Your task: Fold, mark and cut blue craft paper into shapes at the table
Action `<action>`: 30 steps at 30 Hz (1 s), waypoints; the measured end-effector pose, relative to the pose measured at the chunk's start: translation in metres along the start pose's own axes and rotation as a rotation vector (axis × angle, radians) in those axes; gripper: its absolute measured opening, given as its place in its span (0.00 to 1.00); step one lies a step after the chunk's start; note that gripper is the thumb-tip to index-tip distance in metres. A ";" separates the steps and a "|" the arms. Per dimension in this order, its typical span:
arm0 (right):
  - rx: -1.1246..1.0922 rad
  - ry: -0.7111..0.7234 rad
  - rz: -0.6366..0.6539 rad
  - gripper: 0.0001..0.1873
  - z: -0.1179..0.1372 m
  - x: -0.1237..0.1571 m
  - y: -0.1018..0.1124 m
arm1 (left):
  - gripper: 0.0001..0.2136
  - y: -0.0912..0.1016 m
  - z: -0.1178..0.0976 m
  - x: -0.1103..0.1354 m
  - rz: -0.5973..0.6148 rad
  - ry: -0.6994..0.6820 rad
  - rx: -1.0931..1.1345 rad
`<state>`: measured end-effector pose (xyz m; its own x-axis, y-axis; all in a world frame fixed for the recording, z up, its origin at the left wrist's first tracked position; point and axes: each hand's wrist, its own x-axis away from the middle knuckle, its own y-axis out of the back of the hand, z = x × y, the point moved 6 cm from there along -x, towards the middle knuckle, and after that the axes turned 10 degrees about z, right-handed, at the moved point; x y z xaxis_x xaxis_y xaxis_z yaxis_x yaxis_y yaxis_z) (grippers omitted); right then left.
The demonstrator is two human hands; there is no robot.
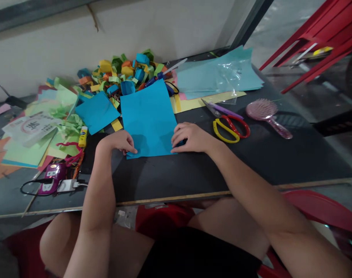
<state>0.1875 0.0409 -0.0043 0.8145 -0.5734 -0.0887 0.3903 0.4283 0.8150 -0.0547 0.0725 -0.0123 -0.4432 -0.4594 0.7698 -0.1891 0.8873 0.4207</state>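
Observation:
A sheet of blue paper point(148, 119) lies on the dark table in front of me. My left hand point(122, 142) pinches its near left corner between thumb and fingers. At the near right corner, my right hand point(190, 137) has its fingers curved over the paper's edge with the thumb low at the corner. A darker bit of blue shows between that thumb and the fingers. Beside the sheet, to the left, is a smaller blue paper piece point(97, 112). Scissors point(229, 123) with red and yellow handles rest right of my right hand, against a purple pen-like stick point(225, 110).
Folded colourful paper pieces point(126, 71) heap against the wall, with a blue glue gun point(155, 80) before them. Light-blue sheets point(204, 77) lie back right, a pink hairbrush point(264, 112) nearer. Leftward are a yellow glue stick point(82, 137), a purple device point(52, 177) and loose paper point(28, 150).

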 end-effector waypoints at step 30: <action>0.281 -0.564 -0.375 0.36 -0.069 0.001 0.017 | 0.20 -0.011 -0.061 -0.027 -0.459 -0.463 -0.273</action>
<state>0.2246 0.0955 -0.0298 0.2731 -0.9512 -0.1439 0.4127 -0.0193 0.9107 0.0127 0.0727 -0.0089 -0.7098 -0.6663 0.2284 -0.2462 0.5385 0.8059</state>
